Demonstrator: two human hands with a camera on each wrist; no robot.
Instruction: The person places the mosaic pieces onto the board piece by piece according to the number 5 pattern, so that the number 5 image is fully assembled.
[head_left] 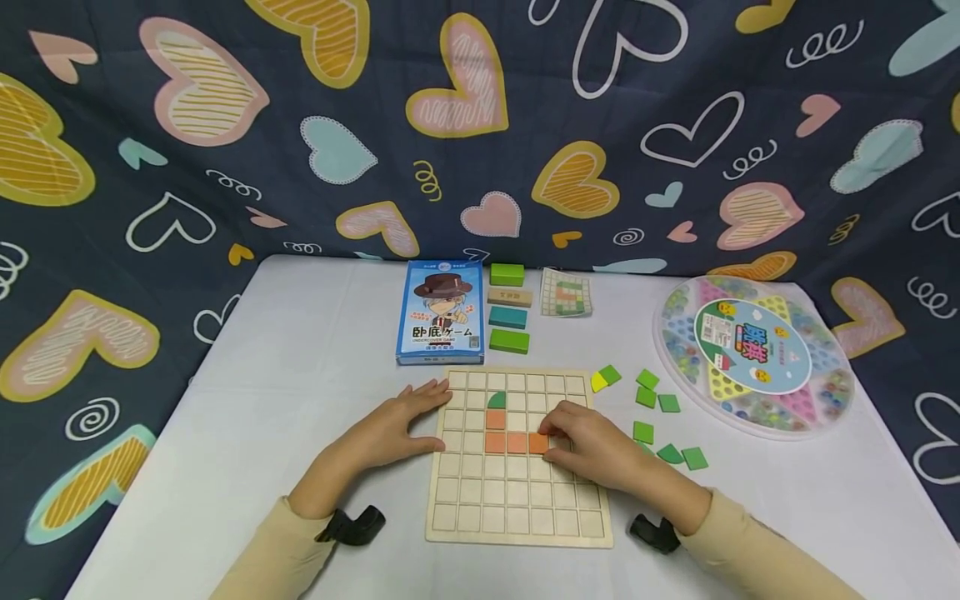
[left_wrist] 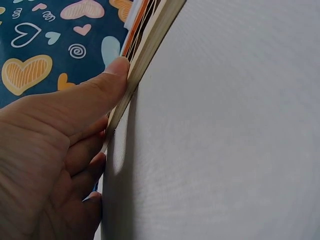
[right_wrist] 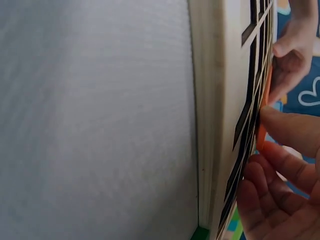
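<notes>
On tabletop, centre: wooden grid board (head_left: 517, 500) lies flat on white tabletop (head_left: 262, 417), near front edge.
Board contents: 3 orange tiles in a row (head_left: 516, 442), 1 more orange tile (head_left: 495, 419) above row's left end, green quarter-round tile (head_left: 497, 401) on top of that.
R hand: right hand (head_left: 600, 454) rests on board's right half; fingers curled, tips pinching the rightmost orange tile (head_left: 538, 443). R wrist view: fingertips (right_wrist: 287, 130) touch an orange edge at the grid.
L hand: left hand (head_left: 397, 429) lies flat w/ fingers straight, pressed vs board's left edge; holds nothing. L wrist view: thumb (left_wrist: 100, 90) along board's rim.
Loose tiles: green pcs (head_left: 660, 417) scattered on tabletop just right of board; one yellow-green pc (head_left: 603, 379) near board's top right corner.
Blue box: card box (head_left: 441, 311) behind board, cartoon figure in hat; reads "UNDERCOVER GAME" under larger Asian script; rest too small to read.
Blocks: stack-like row beside box, back to front: green (head_left: 507, 273), wood-colour (head_left: 509, 297) w/ unreadable print, teal (head_left: 507, 317), green (head_left: 509, 340).
Pattern card: small grid card (head_left: 566, 292) right of blocks.
Round tray: clear lidded tray (head_left: 753, 357) far right, coloured marbles in sections, centre label w/ script, not legible.
Backdrop: dark blue cloth (head_left: 150, 167) w/ heart print behind & around tabletop.
Sleeves: beige; black wrist mounts (head_left: 352, 525) on both arms.
</notes>
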